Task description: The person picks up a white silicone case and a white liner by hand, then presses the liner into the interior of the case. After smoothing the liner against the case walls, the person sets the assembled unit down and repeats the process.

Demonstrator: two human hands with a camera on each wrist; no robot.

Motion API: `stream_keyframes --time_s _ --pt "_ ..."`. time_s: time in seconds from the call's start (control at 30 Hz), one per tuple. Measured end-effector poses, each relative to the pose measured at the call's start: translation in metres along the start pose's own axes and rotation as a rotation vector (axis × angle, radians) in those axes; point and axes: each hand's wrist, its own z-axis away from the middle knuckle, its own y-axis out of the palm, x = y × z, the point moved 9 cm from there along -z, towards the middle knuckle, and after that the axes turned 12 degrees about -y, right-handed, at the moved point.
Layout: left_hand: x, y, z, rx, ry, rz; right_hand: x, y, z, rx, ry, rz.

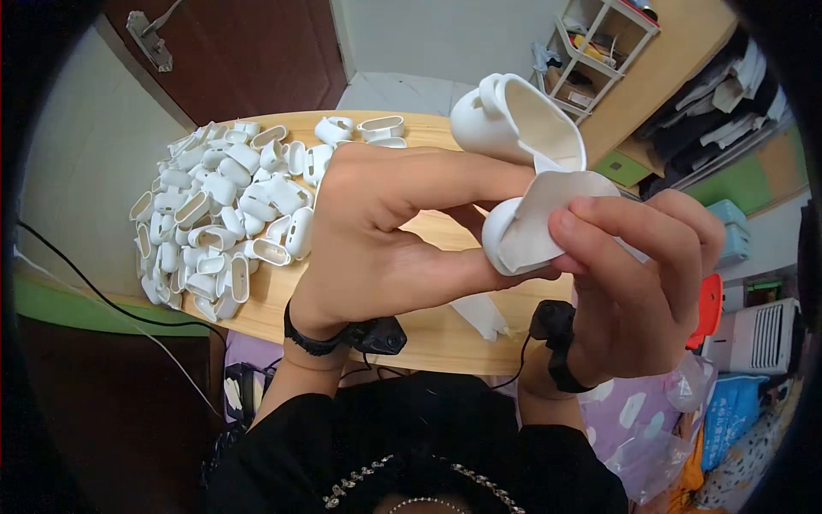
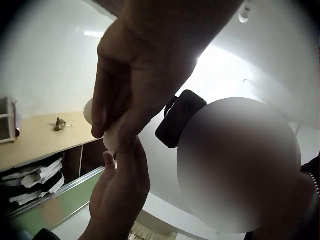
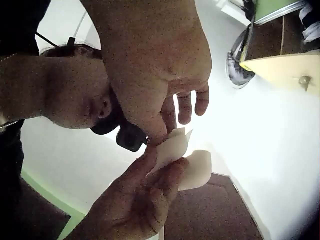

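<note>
My left hand grips a white earbud case cover between thumb and fingers, raised over the table. The cover is spread open at its hinge, hollow side of the larger part facing right. My right hand pinches a pale, paper-like piece between thumb and fingertips, laid against the smaller part of the cover. In the left wrist view both hands meet at the cover, mostly hidden by fingers. The right wrist view shows the cover in the left hand, with the right fingertips at its edge.
A large heap of white case covers fills the left of the wooden table. A few more covers lie at the back. A whitish strip lies near the front edge. Shelves stand beyond at the right.
</note>
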Motion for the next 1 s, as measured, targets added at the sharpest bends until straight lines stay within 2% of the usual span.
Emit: stream_keyframes --time_s 0.2,0.4,0.5,0.57,0.6,0.67,0.7,0.77,0.9,1.0 --pt "-0.001 -0.001 0.0 -0.003 0.034 0.006 -0.003 -0.001 0.002 -0.004 0.005 -0.083" --pt "-0.005 -0.007 0.003 -0.037 0.183 -0.067 0.001 0.005 -0.002 0.051 0.029 -0.041" --pt "0.001 -0.012 0.005 -0.149 0.071 -0.018 0.001 0.014 -0.002 0.007 -0.015 -0.105" --pt "0.003 -0.014 0.005 -0.174 0.063 0.001 -0.001 0.016 -0.003 -0.024 -0.071 -0.162" --pt "0.001 -0.016 0.003 -0.146 0.121 -0.009 -0.004 0.013 -0.004 -0.024 -0.103 -0.181" --pt "-0.003 -0.013 0.002 -0.098 0.161 -0.014 -0.013 0.005 0.0 -0.138 -0.026 -0.274" --pt "-0.005 -0.011 0.001 -0.073 0.181 -0.016 -0.02 0.001 0.006 -0.252 0.083 -0.349" --pt "-0.003 -0.008 0.0 -0.031 0.148 -0.017 -0.032 0.002 0.017 -0.293 0.284 -0.485" --pt "0.002 0.0 -0.004 0.079 0.054 -0.052 -0.044 0.02 0.035 -0.151 0.676 -0.734" --pt "0.011 0.007 -0.007 0.127 -0.076 -0.033 -0.053 0.028 0.043 -0.115 0.799 -0.618"
